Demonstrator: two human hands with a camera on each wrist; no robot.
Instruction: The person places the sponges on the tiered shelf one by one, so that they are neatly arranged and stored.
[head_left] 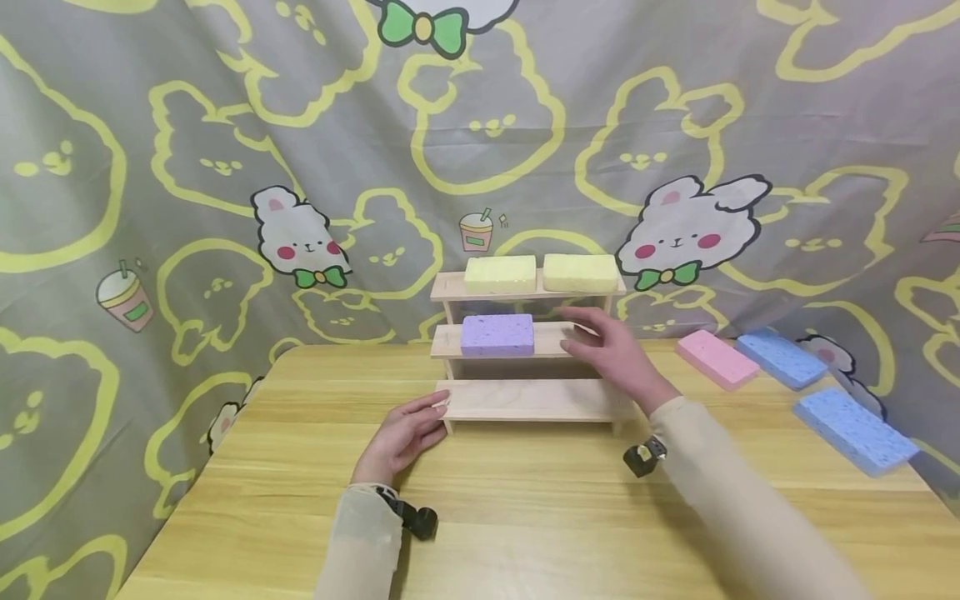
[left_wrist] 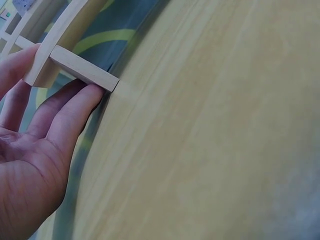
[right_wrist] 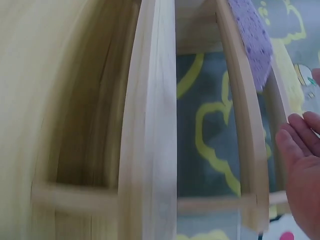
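Observation:
A three-step wooden shelf rack [head_left: 525, 400] stands on the table. Two pale yellow sponges [head_left: 501, 275] sit side by side on its top step, and a purple sponge [head_left: 497, 334] lies on the left part of the middle step. My left hand [head_left: 405, 433] touches the left end of the bottom step; in the left wrist view its fingers [left_wrist: 75, 112] lie against the step's end and leg. At the right part of the middle step is my right hand [head_left: 611, 350], holding nothing, its fingers bent loosely. The right wrist view shows that hand [right_wrist: 305, 160] beside the steps.
To the right of the rack, a pink sponge [head_left: 717, 359] and two blue sponges [head_left: 780, 358] lie flat on the wooden table [head_left: 525, 517]. A grey patterned curtain [head_left: 360, 150] hangs behind the table and along its sides.

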